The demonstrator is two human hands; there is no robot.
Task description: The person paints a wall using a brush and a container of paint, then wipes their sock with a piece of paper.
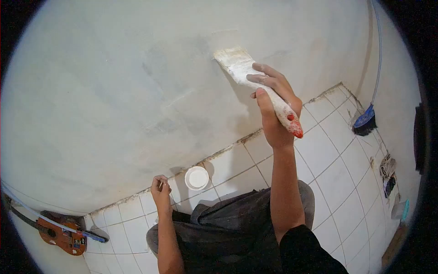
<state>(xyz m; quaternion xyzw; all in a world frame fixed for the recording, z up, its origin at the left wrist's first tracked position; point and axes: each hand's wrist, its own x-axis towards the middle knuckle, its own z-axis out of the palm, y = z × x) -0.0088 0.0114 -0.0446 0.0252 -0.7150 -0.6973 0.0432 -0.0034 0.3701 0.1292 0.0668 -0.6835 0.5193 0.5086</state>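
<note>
My right hand [276,98] is wrapped round the handle of a paint-covered white brush [242,68] with a red tip. The brush's bristles touch the pale wall [114,91], where darker, damp-looking patches show. Low on the left, my left hand [160,186] hangs near the foot of the wall with its fingers curled together; whether anything small is between them is hidden. To the right of that hand, a round white container [196,178] with white contents stands on the tiled floor [237,166].
A guitar [61,235] leans in the left corner beside a blue broom [95,236]. Another blue broom [365,121] stands at the right corner. Cloths [388,166] and a turquoise item [405,211] lie along the right wall. My crossed legs [228,228] are below the container.
</note>
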